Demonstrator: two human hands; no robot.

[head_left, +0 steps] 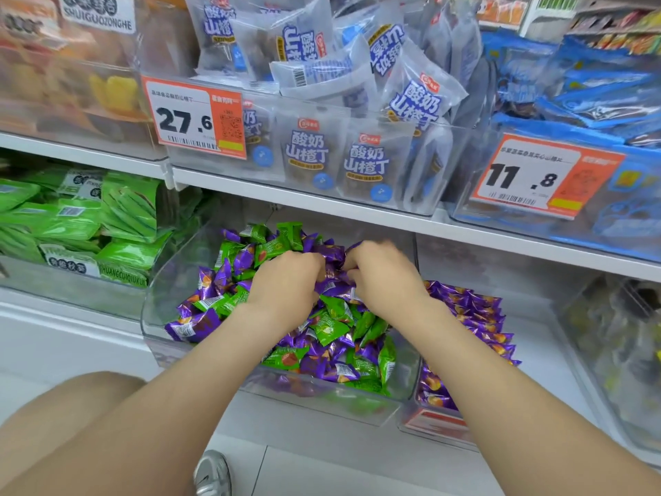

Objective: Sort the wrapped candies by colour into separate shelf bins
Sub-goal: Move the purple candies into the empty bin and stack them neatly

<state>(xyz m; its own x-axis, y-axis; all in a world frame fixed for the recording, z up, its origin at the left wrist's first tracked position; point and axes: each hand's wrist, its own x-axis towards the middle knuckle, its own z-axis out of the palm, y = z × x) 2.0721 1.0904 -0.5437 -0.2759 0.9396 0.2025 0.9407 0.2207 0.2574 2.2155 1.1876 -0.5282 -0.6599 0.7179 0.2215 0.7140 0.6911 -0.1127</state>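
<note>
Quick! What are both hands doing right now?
Left hand: closed, fingers curled round purple candies.
Right hand: closed, pinching purple candies too.

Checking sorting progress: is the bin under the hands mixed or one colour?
Mixed: green candies and purple candies lie heaped together in the bin; the left hand and right hand grip purple ones.

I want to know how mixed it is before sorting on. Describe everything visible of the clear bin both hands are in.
The clear bin is see-through plastic with rounded corners and a low front lip, standing on the white lower shelf. It is heaped with mixed purple candies and green candies. The left hand and right hand reach in, fingers curled round purple candies near the back.
</note>
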